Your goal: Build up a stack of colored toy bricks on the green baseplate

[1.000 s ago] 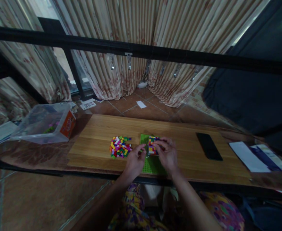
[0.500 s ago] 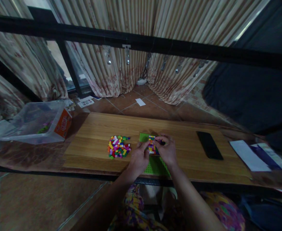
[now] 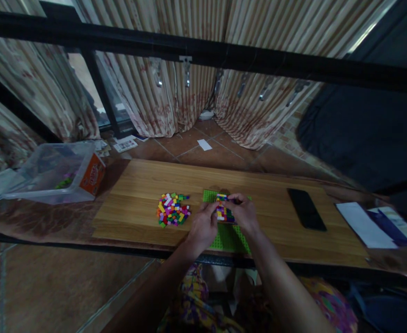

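A green studded baseplate [image 3: 224, 239] lies on the wooden board, partly under my hands. On it stands a small block build [image 3: 225, 215] of many-coloured toy bricks, with rows of yellow, white, purple and red. My left hand [image 3: 203, 226] is at its left side, thumb and fingers pinched together at the top; whatever is between the tips is too small to make out. From the right, my right hand [image 3: 245, 213] has its fingers curled round the build's edge, thumb reaching toward the left fingertips. Left of the baseplate is a loose pile of small coloured bricks [image 3: 172, 210].
A black phone [image 3: 306, 209] lies on the wooden board [image 3: 137, 182], right of my hands. White papers [image 3: 366, 226] are at the far right. At the left stands a clear plastic box [image 3: 50, 178] with an orange label and some bricks inside. Curtains hang behind.
The view has shifted slightly. My right thumb has moved in closer to my left fingertips over the build. The brick pile and baseplate stay in place.
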A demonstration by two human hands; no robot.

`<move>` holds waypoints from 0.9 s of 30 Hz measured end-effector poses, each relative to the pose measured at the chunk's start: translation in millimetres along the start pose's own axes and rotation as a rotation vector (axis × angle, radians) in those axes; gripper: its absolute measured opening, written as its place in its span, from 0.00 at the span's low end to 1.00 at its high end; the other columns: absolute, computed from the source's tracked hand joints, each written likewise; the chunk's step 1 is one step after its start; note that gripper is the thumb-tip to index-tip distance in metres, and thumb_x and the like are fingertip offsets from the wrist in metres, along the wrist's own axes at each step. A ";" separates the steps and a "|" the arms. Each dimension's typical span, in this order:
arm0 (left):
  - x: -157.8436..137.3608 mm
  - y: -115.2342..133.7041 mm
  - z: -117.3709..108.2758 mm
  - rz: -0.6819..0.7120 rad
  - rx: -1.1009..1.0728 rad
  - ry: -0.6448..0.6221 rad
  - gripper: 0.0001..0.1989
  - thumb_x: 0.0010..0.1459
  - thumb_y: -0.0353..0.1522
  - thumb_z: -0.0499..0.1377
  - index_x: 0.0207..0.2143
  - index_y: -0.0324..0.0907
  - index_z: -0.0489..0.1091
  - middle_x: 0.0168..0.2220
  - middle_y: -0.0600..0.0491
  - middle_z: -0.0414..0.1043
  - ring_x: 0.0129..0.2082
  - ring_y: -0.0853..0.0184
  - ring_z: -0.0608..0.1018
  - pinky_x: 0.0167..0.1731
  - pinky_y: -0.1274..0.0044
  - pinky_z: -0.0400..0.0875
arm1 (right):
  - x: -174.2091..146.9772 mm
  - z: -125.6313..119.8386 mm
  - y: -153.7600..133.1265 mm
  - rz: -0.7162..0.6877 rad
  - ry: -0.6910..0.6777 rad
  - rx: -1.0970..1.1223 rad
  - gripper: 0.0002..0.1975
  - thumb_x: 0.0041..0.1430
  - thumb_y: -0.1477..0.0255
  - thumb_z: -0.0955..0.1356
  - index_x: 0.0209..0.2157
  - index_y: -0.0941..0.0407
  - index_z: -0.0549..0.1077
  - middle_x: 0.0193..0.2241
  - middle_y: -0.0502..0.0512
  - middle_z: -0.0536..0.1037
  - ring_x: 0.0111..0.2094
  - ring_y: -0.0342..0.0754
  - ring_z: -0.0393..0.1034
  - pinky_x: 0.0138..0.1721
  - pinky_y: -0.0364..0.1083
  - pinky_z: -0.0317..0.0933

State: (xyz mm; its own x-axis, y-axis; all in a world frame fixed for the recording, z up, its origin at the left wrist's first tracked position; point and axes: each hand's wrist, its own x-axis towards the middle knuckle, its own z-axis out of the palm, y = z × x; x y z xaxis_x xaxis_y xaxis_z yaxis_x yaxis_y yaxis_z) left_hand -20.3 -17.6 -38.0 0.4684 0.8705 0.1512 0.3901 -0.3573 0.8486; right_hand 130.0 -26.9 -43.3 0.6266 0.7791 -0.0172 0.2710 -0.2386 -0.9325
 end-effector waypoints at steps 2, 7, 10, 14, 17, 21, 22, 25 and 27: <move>0.9 0.6 0.4 -0.001 0.024 0.008 0.20 0.59 0.26 0.49 0.52 0.44 0.69 0.45 0.47 0.73 0.44 0.62 0.76 0.47 0.69 0.71 | -0.2 0.4 0.4 -0.005 0.001 0.002 0.13 0.39 0.62 0.73 0.26 0.56 0.74 0.22 0.48 0.73 0.22 0.44 0.65 0.25 0.44 0.59; -0.9 2.7 1.8 0.008 0.038 0.021 0.19 0.59 0.25 0.49 0.51 0.44 0.70 0.44 0.48 0.73 0.43 0.62 0.76 0.47 0.69 0.71 | -1.4 1.7 3.3 -0.063 0.003 -0.011 0.13 0.41 0.61 0.72 0.25 0.55 0.73 0.22 0.49 0.74 0.24 0.46 0.67 0.27 0.44 0.60; -10.4 -1.9 -1.8 0.023 0.025 0.029 0.19 0.58 0.25 0.50 0.51 0.43 0.69 0.44 0.48 0.73 0.45 0.62 0.76 0.47 0.69 0.71 | -2.2 -1.5 3.3 -0.119 -0.004 -0.046 0.13 0.41 0.61 0.72 0.25 0.55 0.74 0.23 0.50 0.74 0.25 0.47 0.68 0.29 0.47 0.62; -32.4 -25.0 -24.2 0.029 0.014 0.116 0.17 0.60 0.29 0.51 0.51 0.43 0.68 0.44 0.48 0.72 0.43 0.64 0.75 0.44 0.71 0.72 | -10.9 -10.0 -5.6 -0.220 0.050 -0.110 0.12 0.42 0.62 0.73 0.29 0.54 0.76 0.32 0.55 0.75 0.38 0.54 0.68 0.44 0.54 0.62; -48.0 -49.7 -53.1 -0.013 0.105 0.295 0.17 0.59 0.30 0.53 0.52 0.44 0.67 0.46 0.47 0.70 0.47 0.62 0.74 0.47 0.70 0.70 | -28.2 -7.3 -18.4 -0.393 0.083 -0.196 0.11 0.50 0.64 0.69 0.35 0.54 0.76 0.45 0.60 0.73 0.50 0.57 0.63 0.54 0.56 0.56; -58.6 -72.0 -85.0 -0.018 0.327 0.389 0.28 0.54 0.36 0.59 0.58 0.41 0.61 0.51 0.43 0.65 0.53 0.54 0.68 0.54 0.62 0.64 | -56.7 20.0 -29.6 -0.586 -0.182 -0.348 0.13 0.60 0.73 0.61 0.42 0.54 0.75 0.40 0.58 0.75 0.42 0.52 0.70 0.46 0.51 0.63; -59.4 -74.2 -88.9 -0.003 0.366 0.380 0.31 0.53 0.38 0.60 0.59 0.41 0.60 0.52 0.42 0.64 0.54 0.52 0.67 0.55 0.60 0.63 | -62.5 29.3 -30.0 -0.602 -0.236 -0.398 0.14 0.60 0.75 0.60 0.42 0.54 0.74 0.39 0.58 0.75 0.41 0.52 0.70 0.45 0.51 0.63; -59.0 -75.3 -92.1 0.033 0.401 0.309 0.35 0.53 0.40 0.61 0.61 0.41 0.57 0.55 0.41 0.61 0.56 0.51 0.65 0.55 0.60 0.61 | -72.2 55.0 -26.8 -0.622 -0.326 -0.474 0.16 0.59 0.79 0.60 0.43 0.55 0.74 0.37 0.58 0.76 0.40 0.53 0.70 0.45 0.50 0.64; -56.9 -74.5 -91.2 0.038 0.375 0.266 0.35 0.53 0.39 0.60 0.62 0.42 0.56 0.55 0.41 0.60 0.55 0.52 0.65 0.55 0.60 0.61 | -72.3 66.9 -24.2 -0.619 -0.343 -0.482 0.16 0.59 0.80 0.60 0.43 0.56 0.75 0.36 0.59 0.76 0.40 0.53 0.70 0.44 0.50 0.64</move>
State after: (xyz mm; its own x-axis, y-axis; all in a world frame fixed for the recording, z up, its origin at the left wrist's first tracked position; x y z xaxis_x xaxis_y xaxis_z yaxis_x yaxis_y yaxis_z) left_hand -148.3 -9.6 -63.5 0.2873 0.8937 0.3448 0.6595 -0.4456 0.6054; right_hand 29.3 -38.7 -43.6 0.0286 0.9640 0.2645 0.8212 0.1282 -0.5561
